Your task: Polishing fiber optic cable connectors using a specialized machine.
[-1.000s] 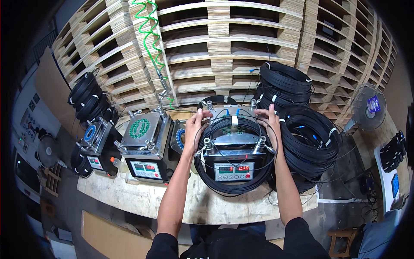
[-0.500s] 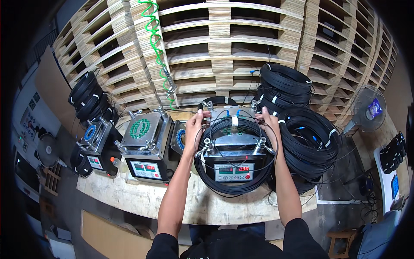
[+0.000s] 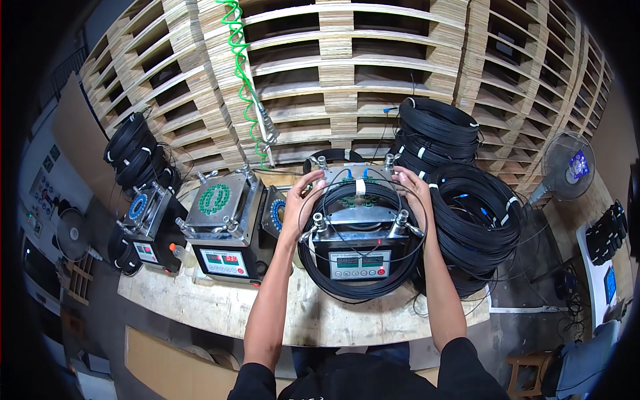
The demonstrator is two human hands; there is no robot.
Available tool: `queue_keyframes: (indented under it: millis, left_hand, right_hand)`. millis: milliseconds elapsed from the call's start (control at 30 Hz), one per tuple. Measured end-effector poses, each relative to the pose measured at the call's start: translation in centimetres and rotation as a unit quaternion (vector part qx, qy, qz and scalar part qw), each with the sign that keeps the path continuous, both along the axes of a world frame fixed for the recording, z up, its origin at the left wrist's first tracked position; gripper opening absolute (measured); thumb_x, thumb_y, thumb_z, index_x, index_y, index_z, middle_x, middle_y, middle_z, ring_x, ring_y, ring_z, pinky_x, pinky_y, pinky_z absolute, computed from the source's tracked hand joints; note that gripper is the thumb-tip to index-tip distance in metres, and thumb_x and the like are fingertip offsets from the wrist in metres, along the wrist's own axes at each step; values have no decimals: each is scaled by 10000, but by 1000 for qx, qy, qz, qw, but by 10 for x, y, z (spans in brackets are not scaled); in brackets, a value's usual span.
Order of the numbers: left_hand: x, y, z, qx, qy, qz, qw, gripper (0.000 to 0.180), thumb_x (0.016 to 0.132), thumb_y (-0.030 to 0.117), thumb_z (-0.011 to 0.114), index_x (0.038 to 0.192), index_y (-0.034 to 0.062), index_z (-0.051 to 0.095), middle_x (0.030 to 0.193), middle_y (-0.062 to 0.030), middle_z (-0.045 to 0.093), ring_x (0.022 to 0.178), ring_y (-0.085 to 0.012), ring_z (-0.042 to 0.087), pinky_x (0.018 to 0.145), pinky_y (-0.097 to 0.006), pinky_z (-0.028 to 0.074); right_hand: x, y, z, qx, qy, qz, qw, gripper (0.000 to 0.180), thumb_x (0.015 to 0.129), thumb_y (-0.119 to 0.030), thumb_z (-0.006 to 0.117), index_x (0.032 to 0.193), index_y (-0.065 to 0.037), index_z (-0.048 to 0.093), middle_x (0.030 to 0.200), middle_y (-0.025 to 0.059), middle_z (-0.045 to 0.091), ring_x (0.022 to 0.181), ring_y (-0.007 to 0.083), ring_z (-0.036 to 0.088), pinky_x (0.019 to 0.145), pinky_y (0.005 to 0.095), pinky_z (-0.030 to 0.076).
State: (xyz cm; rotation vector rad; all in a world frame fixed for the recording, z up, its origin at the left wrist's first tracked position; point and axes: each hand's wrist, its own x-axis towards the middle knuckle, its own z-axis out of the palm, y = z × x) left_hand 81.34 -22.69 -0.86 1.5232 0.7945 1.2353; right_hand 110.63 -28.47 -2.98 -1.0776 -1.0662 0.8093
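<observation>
A thin black cable coil (image 3: 363, 280) is looped round a grey metal box-shaped machine (image 3: 359, 230), gripped at its far rim by left hand (image 3: 300, 200) and right hand (image 3: 412, 190), fingers curled shut on it.

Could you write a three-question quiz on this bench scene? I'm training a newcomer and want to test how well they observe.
1. True or false: both hands, left hand and right hand, rest on the black cable coil looped around the middle machine.
2. Multiple choice: where do the stacked black cable coils sit relative to that machine? A) on the person's left B) on the person's right C) on the floor in front
3. Fill in: the spiral hose hanging before the wooden pallets is ____ in colour.

Key: 1 true; 2 B; 3 green.
</observation>
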Motion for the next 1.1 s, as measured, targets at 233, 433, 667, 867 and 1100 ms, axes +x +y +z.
queue_keyframes:
  millis: [233,433,667,867,1100]
  left_hand:
    - [-15,-26,-1,-53,-73,-68,994,408,1029,171,608,1412,40,563,1372,-86,619,1267,-146,565,1076,-260,418]
    - [-34,-63,-15,-55,-83,-21,995,460,1016,211,637,1431,37,541,1389,-66,602,1228,-128,569,1068,-258,420]
    - [-40,-81,-9,-51,-19,-16,998,514,1000,252,661,1438,18,529,1419,-65,582,1266,-130,535,1075,-275,401]
    - [-33,-52,11,-67,35,-63,995,470,1091,302,489,1488,50,491,1447,-85,557,1317,-148,494,1120,-265,342]
    - [-14,-26,9,-75,101,-91,988,481,1093,299,453,1475,10,498,1446,-121,560,1341,-181,487,1139,-269,318]
  right_hand:
    - [9,-34,-6,32,137,79,987,678,1064,-546,415,1490,-19,431,1320,202,626,1136,252,640,994,340,495]
    - [-14,-87,18,36,155,53,986,646,1090,-503,356,1473,13,426,1380,240,576,1293,308,567,1132,370,404]
    - [-10,-83,23,-10,79,12,997,493,1098,-352,438,1462,-20,450,1290,214,630,1212,233,605,1075,337,453]
    - [24,12,36,-136,-25,10,990,508,1052,-402,537,1362,1,533,925,108,659,737,151,659,651,283,557]
    - [72,129,30,-291,-424,-146,845,474,895,-450,730,931,22,705,719,85,664,569,177,644,512,305,493]
